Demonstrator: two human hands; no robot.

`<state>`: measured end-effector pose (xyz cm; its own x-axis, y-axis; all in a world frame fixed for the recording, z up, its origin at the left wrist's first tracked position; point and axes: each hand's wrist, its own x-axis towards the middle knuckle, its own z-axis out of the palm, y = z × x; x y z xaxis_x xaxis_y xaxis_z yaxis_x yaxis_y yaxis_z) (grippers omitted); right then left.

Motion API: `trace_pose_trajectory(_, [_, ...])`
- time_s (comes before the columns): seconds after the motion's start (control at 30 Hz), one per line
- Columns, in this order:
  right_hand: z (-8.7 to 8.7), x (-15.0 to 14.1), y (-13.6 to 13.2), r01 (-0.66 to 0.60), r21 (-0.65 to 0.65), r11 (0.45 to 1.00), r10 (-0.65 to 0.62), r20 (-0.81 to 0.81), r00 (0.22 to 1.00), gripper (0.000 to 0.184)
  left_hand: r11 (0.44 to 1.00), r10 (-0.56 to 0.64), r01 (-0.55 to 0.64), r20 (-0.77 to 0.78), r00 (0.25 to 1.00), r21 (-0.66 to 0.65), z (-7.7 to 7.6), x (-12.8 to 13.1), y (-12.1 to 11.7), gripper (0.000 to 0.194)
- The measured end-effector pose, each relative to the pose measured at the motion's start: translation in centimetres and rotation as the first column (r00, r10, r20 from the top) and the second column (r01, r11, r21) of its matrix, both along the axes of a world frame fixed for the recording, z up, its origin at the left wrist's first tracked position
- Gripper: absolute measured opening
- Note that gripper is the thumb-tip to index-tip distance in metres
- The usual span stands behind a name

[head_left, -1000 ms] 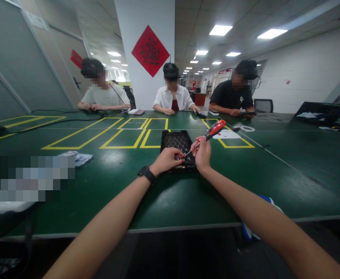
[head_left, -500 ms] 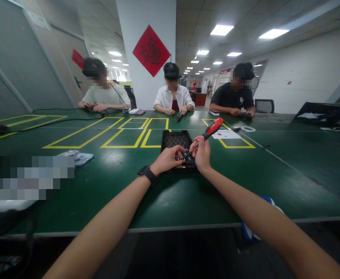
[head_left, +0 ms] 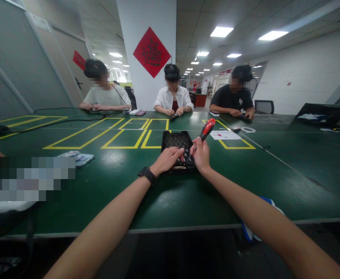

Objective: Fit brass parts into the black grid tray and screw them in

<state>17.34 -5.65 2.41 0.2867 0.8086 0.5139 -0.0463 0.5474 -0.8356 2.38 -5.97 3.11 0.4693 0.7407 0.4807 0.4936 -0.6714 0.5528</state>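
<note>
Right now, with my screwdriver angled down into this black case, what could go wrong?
The screwdriver might slip in the right hand and jab the left hand, since its shaft slants down close to the left thumb.

The black case could perhaps slide under a hard push: it sits on a glossy green table, with no clamp in view.

One screwdriver [head_left: 207, 129], one tray [head_left: 176, 141]

The right hand [head_left: 201, 155] grips 1 screwdriver [head_left: 207, 129], its tip apparently in the black tray [head_left: 177, 140] beneath the left hand [head_left: 169, 159].
</note>
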Motion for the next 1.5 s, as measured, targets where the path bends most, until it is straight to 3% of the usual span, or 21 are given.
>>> trace_pose_trajectory(0.53, [-0.3, 0.7, 1.0, 0.065, -0.148, 0.987, -0.064, 0.01, 0.998, 0.042, 1.0, -0.013, 0.014, -0.015, 1.0, 0.023, 0.2, 0.1, -0.3, 0.067])
trace_pose_trajectory(1.1, [-0.6, 0.9, 1.4, 0.03, -0.188, 0.982, -0.037, -0.034, 0.999, 0.041, 1.0, -0.008, 0.008, -0.046, 0.999, 0.009, 0.4, 0.1, -0.5, 0.071])
trace_pose_trajectory(1.5, [-0.4, 0.7, 1.0, 0.054, -0.157, 0.986, -0.047, 0.048, 0.998, 0.043, 1.0, -0.025, 0.026, -0.075, 0.997, 0.008, 0.5, 0.1, -0.5, 0.068])
